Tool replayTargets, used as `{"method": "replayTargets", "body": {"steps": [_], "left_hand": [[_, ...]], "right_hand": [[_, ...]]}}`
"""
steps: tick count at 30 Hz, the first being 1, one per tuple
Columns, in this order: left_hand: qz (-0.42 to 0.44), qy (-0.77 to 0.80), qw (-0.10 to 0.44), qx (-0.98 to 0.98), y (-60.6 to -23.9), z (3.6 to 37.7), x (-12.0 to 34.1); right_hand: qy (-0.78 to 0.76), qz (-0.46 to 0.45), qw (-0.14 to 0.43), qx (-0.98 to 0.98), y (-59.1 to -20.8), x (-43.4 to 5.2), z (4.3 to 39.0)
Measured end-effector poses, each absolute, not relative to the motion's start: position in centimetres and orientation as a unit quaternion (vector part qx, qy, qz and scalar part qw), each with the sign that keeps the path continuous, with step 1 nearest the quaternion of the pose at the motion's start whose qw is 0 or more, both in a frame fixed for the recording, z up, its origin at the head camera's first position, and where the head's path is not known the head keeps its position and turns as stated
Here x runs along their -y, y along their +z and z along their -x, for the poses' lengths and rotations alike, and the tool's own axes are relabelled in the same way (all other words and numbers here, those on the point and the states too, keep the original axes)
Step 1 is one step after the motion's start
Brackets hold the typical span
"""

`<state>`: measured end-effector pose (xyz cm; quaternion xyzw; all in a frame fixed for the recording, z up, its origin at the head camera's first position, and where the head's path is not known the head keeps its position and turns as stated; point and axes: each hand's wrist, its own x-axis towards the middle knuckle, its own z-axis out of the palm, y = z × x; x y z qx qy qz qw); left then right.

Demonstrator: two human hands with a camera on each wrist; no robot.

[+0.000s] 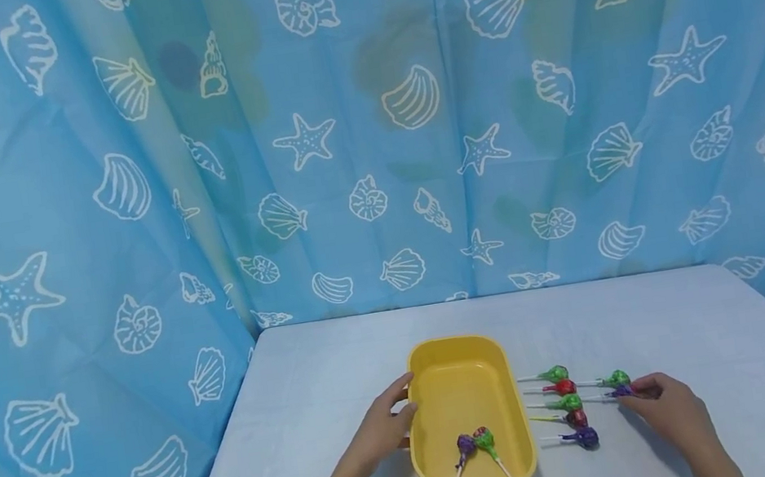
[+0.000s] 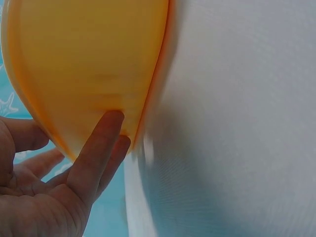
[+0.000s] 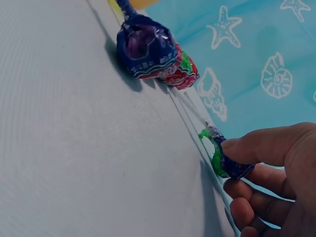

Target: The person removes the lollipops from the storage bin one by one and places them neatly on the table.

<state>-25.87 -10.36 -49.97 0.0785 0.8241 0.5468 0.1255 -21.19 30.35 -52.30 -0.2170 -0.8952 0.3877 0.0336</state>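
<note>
- Yellow tray: my left hand lies flat against its side, fingers straight.
- Purple lollipop, pinched by my right hand.
- No readable writing on wrappers.

1. No words, labels, brand names, numbers or signs can be read in any of the views.
2. The lollipop wrappers, seen closest in the right wrist view at about 12 o'clock, carry coloured print, but it is too blurred to make out any lettering.
3. The blue curtain, filling the head view from 9 through 12 to 3 o'clock, bears only drawn shells and starfish, with no writing.
4. The yellow tray, at 6 o'clock in the head view, shows no marking.
</note>
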Motion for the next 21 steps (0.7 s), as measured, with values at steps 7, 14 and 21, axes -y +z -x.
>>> {"method": "replayTargets", "body": {"steps": [7,14,21], "left_hand": [[-0.065,0.539,0.123,-0.831,-50.01,25.91,10.14],[-0.071,0.543,0.118,-0.828,-49.96,25.8,10.2],[-0.074,0.539,0.119,-0.831,-50.13,25.9,10.21]], "right_hand": [[0.377,0.222,0.014,0.899,-52.5,-30.53,21.36],[0.376,0.213,0.007,0.902,-52.25,-30.66,21.4],[0.379,0.205,-0.005,0.903,-52.08,-30.92,21.01]]}}
